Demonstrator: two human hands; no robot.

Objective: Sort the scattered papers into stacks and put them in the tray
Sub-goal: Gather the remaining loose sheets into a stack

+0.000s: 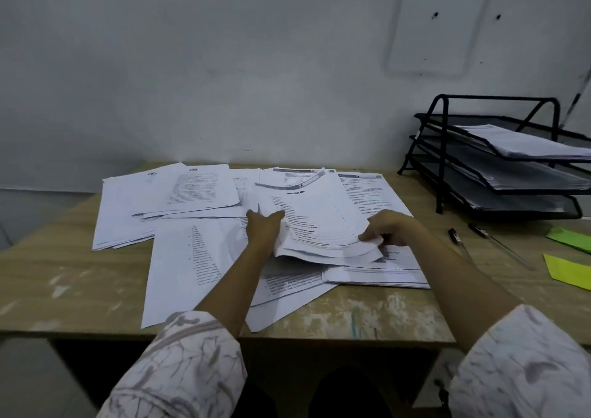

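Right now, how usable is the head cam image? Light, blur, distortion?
Head view: dim, flat, bluish light with soft shadows and no glare. Wide-angle bending bows the table edge and tilts the tray at the right border. The image is soft, so print on the papers is unreadable. The left hand and right hand are slightly smeared.

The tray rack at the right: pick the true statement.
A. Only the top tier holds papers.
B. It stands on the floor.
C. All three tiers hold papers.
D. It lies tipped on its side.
C: the black mesh tray rack stands upright on the table, and white paper stacks show in its top, middle and bottom tiers.
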